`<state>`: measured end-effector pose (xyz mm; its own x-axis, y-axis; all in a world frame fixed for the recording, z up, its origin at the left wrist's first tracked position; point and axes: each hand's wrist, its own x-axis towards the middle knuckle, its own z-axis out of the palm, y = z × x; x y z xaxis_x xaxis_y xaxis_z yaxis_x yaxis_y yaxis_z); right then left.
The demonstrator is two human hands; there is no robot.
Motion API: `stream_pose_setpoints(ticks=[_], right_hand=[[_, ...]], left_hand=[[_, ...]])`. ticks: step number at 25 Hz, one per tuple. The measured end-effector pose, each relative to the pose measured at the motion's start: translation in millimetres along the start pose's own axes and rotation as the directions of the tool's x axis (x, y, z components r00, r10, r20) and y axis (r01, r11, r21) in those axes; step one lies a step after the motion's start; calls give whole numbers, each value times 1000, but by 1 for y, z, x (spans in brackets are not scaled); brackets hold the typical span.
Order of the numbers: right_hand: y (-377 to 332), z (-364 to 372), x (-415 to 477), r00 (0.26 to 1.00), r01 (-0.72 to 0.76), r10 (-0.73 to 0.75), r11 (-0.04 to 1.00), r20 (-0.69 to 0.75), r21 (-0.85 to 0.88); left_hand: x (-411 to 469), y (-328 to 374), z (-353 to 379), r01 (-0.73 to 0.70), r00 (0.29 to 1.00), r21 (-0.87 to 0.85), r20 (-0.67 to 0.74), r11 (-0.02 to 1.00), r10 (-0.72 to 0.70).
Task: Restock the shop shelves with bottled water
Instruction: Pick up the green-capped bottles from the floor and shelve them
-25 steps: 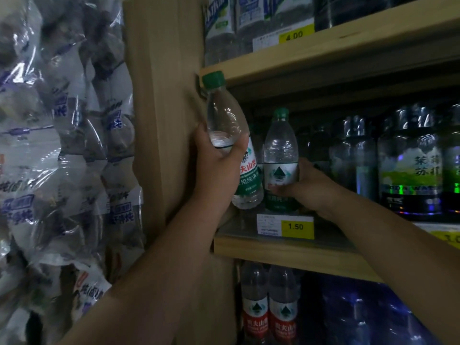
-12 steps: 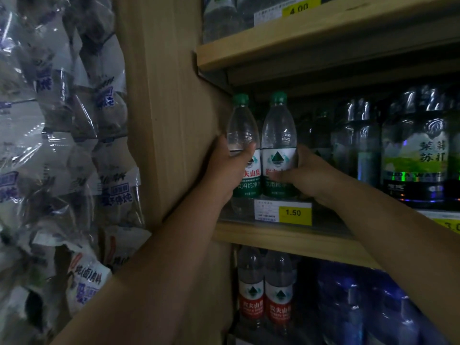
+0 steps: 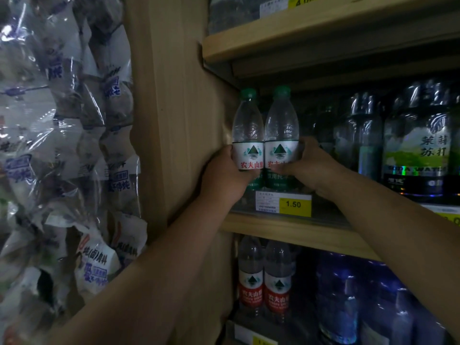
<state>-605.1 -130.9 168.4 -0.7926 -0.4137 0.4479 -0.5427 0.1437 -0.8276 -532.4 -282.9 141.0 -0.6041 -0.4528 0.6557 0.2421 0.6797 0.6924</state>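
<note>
Wooden shelf (image 3: 286,232): left water bottle (image 3: 247,130) and right water bottle (image 3: 281,128), green caps, upright, touching, at left end by side panel (image 3: 174,120). Dark soda bottles (image 3: 418,145) further right. Price tag (image 3: 283,204) "1.50" on front edge.

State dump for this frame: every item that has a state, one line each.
left green-cap bottle: upright, capped, label forward, touching its neighbour.
right green-cap bottle: upright, capped, label forward.
left hand: grips the left green-cap bottle at its label.
right hand: grips the right green-cap bottle at its label.
red-label bottles: upright, side by side, untouched.
price tag: fixed along the middle shelf front, reads 1.50.
</note>
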Motion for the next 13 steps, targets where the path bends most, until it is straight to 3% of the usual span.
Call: stream_pose_setpoints(ticks=[3, 9, 13], right_hand=[[1, 1, -1, 1000, 15, -16, 997, -9, -71], [-4, 2, -1, 999, 18, -24, 989, -38, -147], [-6, 3, 3, 999, -11, 27, 947, 45, -321]], left_hand=[[-9, -1, -2, -42, 999, 154, -26, 987, 47], [-1, 0, -1, -59, 998, 178, -6, 982, 61], [10, 0, 3, -35, 999, 254, 46, 967, 24]])
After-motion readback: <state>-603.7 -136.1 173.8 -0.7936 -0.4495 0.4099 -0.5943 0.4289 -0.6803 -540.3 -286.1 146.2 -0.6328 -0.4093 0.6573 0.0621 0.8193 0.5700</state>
